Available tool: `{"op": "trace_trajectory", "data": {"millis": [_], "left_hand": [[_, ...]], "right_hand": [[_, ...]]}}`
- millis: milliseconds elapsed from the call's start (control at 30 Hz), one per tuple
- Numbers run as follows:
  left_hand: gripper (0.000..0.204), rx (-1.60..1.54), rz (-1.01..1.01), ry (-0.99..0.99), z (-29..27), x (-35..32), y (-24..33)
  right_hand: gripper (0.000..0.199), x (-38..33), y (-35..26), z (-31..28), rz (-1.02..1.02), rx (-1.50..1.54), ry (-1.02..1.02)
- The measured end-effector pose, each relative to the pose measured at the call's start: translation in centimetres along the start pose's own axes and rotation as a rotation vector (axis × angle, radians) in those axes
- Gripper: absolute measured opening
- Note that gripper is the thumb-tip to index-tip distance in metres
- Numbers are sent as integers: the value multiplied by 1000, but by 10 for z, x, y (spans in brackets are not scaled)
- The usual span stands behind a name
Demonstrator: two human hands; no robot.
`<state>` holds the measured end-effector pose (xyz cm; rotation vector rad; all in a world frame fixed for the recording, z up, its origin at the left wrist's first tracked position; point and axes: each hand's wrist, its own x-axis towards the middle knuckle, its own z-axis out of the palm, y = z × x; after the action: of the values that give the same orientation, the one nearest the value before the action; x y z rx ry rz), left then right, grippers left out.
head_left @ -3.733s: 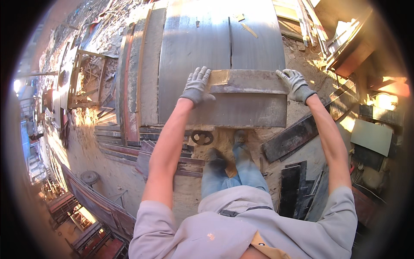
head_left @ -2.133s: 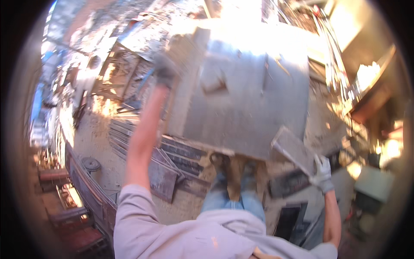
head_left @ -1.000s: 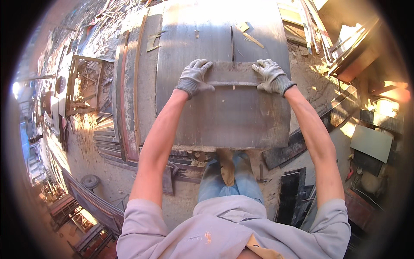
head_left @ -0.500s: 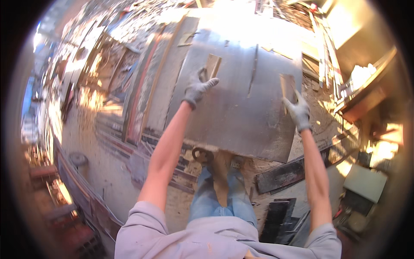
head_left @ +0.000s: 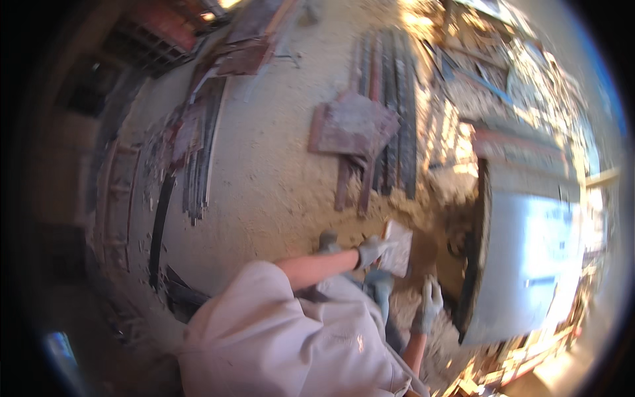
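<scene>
Holding small board (head_left: 397,247) upright, left hand (head_left: 372,251) gripping

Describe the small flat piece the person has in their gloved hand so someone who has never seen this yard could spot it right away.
Start at the big pale grey sheet panel on the right, then look left across the sandy ground to the person's gloved left hand. That hand grips a small flat rectangular piece by its edge. Unlike the dark rusty slab and strips farther off, it is pale, hand-sized and off the ground.
</scene>
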<state>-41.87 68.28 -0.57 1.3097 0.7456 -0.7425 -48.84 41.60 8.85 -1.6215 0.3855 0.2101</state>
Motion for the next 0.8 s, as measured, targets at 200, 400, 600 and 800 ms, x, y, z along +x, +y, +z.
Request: {"op": "trace_trajectory", "data": {"millis": [200, 400, 600, 800], "left_hand": [[39, -1232, -201, 140, -273, -7, -132], [40, -1056, 299, 806, -594, -207, -182], [49, -840, 891, 1622, -889, -446, -116], [59, -806, 944, 1909, -895, -366, -113]], "right_hand": [[20, 12, 60, 64, 204, -170, -19], [19, 40, 57, 177, 59, -499, -373], [23, 89, 35, 287, 204, -633, -241], [29, 164, 57, 377, 259, -857, -304]]}}
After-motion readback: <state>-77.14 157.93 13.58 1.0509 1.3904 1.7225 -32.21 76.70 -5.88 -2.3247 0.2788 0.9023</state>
